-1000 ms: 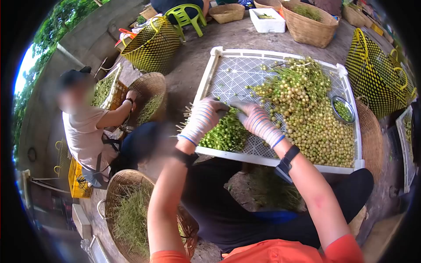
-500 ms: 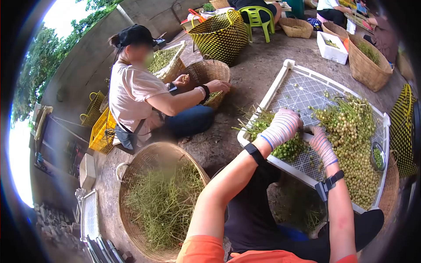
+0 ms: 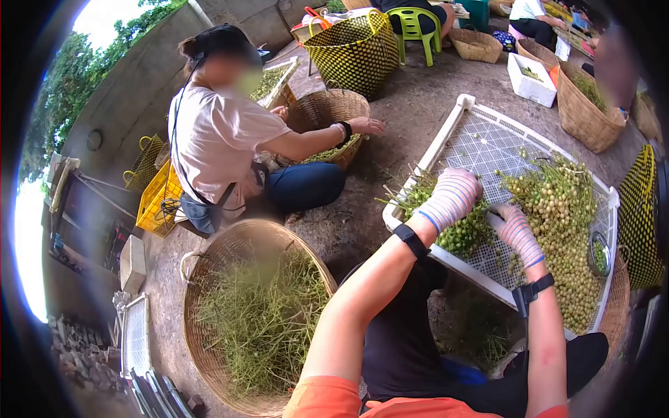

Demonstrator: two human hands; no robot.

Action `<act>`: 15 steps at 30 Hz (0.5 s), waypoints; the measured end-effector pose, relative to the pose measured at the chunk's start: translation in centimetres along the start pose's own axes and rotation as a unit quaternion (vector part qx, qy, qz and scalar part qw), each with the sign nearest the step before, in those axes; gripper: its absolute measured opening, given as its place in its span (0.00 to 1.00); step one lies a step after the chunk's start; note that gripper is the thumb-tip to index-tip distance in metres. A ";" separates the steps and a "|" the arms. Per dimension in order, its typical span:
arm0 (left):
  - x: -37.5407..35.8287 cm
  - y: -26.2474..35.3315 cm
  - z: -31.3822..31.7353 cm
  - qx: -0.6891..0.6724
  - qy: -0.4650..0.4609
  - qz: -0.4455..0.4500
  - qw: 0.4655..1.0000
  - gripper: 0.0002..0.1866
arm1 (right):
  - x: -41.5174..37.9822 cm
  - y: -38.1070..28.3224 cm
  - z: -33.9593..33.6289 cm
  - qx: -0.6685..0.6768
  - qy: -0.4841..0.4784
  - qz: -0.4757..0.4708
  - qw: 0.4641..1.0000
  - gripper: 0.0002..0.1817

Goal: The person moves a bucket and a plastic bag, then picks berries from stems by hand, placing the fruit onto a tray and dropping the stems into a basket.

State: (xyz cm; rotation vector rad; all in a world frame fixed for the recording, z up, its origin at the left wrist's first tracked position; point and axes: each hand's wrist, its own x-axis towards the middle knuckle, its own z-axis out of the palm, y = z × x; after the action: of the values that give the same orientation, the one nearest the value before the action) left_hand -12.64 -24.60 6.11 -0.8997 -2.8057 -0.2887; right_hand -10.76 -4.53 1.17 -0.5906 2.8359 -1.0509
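White mesh tray [image 3: 481,139], green bunch [image 3: 461,238] at its left corner.
The left hand's [image 3: 454,198] fingers curl over the bunch, the right hand's [image 3: 518,233] bend beside it (whether either grips, I cannot tell); paler fruit [image 3: 568,279] covers the right side; beyond, a person [image 3: 223,132] sits by a wicker basket [image 3: 338,104].

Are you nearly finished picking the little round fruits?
Not quite, it seems. Done: loose fruits on the tray, stems in the basket. In hand: left hand at a green bunch, right hand nearby. Left: another pile with stems on.
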 end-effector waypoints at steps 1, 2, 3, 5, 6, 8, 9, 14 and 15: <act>0.0 0.0 0.0 -0.005 -0.005 -0.008 1.000 0.08 | -0.2 -0.1 -0.3 -0.016 -0.008 -0.004 1.000 0.15; 0.0 0.0 0.2 -0.007 -0.006 -0.009 1.000 0.08 | -0.4 -0.3 -0.5 -0.015 -0.011 -0.003 1.000 0.15; 0.0 0.1 0.3 0.003 -0.012 -0.002 1.000 0.07 | -0.5 -0.4 -0.8 -0.082 -0.016 -0.008 0.997 0.16; 0.1 0.1 0.3 0.012 -0.019 0.007 1.000 0.07 | -0.7 -0.9 -1.4 -0.147 -0.022 -0.011 0.989 0.16; 0.2 -0.1 0.2 -0.004 -0.031 -0.007 0.999 0.07 | -0.7 -1.4 -1.7 -0.193 -0.041 0.031 0.980 0.17; 0.3 0.1 0.2 -0.019 -0.049 -0.033 0.998 0.07 | -1.1 -2.5 -2.3 -0.245 -0.068 0.068 0.965 0.17; 0.5 0.1 0.1 -0.019 -0.049 -0.032 0.998 0.07 | -1.2 -1.9 -2.1 -0.246 -0.068 0.068 0.965 0.17; 0.5 0.5 0.3 -0.002 -0.053 0.000 0.999 0.07 | -1.5 -0.3 -2.2 -0.245 -0.060 0.062 0.966 0.18; 0.5 0.6 0.3 -0.005 -0.059 -0.005 0.998 0.07 | -1.5 -1.1 -2.6 -0.280 -0.109 0.107 0.948 0.19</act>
State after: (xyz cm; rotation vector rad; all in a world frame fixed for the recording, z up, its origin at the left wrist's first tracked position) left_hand -12.76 -23.77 6.03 -0.9333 -2.9207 -0.2586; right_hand -9.49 -3.12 3.79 -0.3777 2.8920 -0.1209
